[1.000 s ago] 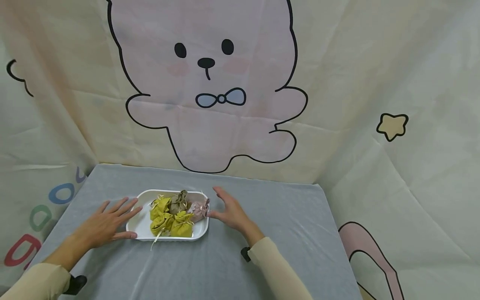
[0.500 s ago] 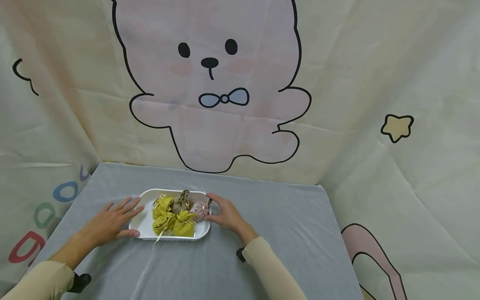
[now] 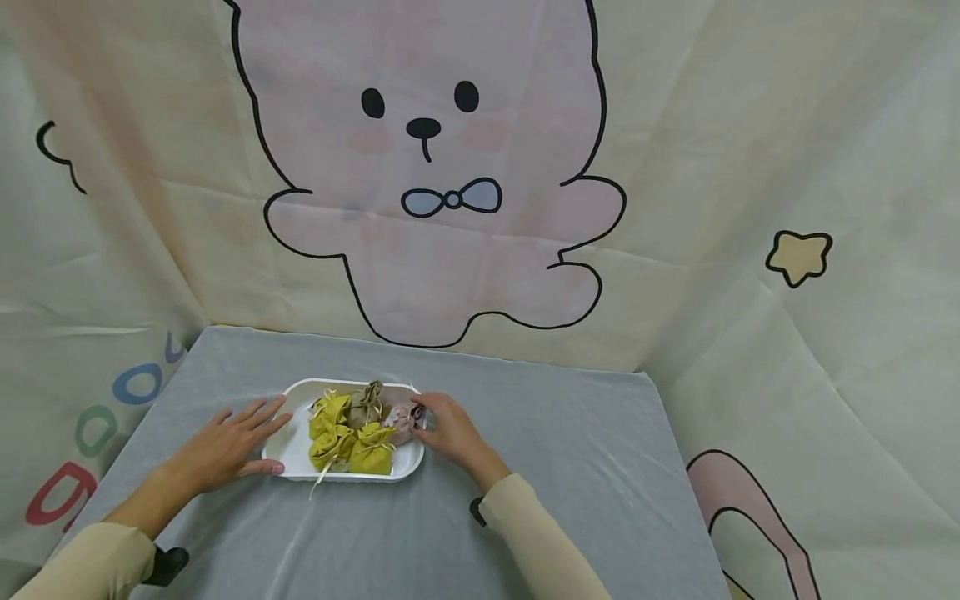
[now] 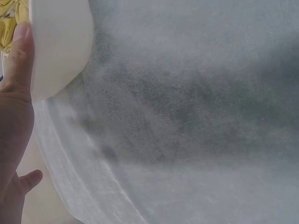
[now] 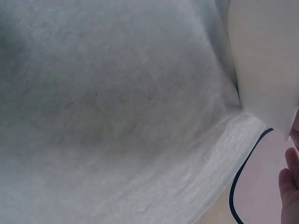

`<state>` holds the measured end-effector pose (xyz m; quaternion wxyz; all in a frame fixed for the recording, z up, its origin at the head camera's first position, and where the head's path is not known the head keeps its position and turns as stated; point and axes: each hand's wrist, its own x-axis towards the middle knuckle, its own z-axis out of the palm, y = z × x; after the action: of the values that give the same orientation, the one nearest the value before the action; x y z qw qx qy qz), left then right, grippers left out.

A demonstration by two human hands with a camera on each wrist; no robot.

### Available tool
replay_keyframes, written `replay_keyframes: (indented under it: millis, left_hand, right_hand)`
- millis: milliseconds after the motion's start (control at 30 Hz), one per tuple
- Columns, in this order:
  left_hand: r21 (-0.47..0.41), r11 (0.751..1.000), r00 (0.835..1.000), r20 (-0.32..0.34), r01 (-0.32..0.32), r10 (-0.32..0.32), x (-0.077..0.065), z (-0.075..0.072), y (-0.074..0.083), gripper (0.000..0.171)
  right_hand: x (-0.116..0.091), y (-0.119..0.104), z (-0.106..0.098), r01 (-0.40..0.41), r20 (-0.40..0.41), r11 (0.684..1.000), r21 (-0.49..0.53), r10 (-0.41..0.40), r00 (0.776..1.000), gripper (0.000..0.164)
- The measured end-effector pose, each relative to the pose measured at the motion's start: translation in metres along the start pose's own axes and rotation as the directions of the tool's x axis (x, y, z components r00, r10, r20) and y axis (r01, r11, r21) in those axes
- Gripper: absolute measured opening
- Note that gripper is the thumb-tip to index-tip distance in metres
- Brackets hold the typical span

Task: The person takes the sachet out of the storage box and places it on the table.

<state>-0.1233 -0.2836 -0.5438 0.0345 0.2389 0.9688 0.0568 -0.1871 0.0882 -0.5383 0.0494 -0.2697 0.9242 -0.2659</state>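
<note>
A white tray (image 3: 296,433) lies on the cloth-covered table with several small drawstring pouches in it. Yellow pouches (image 3: 371,452) sit in the middle, a brownish-grey pouch (image 3: 365,404) behind them, a pink pouch (image 3: 401,421) at the right end. My left hand (image 3: 221,450) rests with spread fingers at the tray's left end; in the left wrist view its thumb (image 4: 21,56) lies along the tray's edge. My right hand (image 3: 457,433) is at the right rim, thumb and fingers curled round the pink pouch's gathered top. Its grip is partly hidden; the right wrist view shows only some fingertips (image 5: 290,172).
Grey-blue cloth (image 3: 555,467) covers the table around the tray. Behind it hangs a cream curtain (image 3: 690,167) with a printed bear. Another printed curtain stands along each side. A pale ribbon end (image 3: 317,485) hangs over the tray's front rim.
My right hand has come in from beside the tray to the pink pouch, its thumb and fingers drawing closer together. The left hand stays by the tray's left end. The view has shifted slightly.
</note>
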Motion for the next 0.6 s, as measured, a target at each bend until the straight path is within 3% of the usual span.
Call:
replay_keyframes:
  millis: [600]
  left_hand:
    - [-0.025,1.0,1.0,0.007,0.007,-0.007,-0.0001,0.0028,-0.0005,0.087]
  right_hand:
    - [0.0002,0.007,0.0063,0.043,-0.054,0.996,0.072,-0.039,0.998,0.04]
